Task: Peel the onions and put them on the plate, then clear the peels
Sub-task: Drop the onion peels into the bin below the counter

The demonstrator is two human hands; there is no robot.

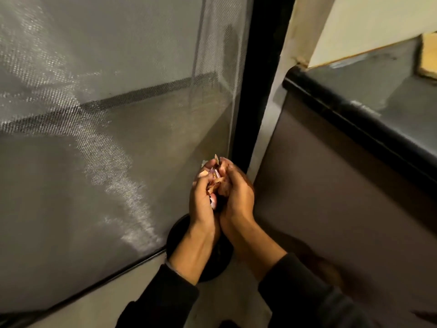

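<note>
My left hand point(202, 202) and my right hand point(236, 195) are cupped together, fingers curled round a bunch of pink and brown onion peels point(214, 177). The peels stick out between the fingertips. Both hands hover above a round black bin point(176, 235) on the floor, which my wrists partly hide. No onions or plate are in view.
A mesh screen door point(106, 114) with a black frame point(257, 91) fills the left. A dark counter point(369, 95) with a black edge and a brown cabinet front point(331, 185) stand on the right. Pale floor lies below.
</note>
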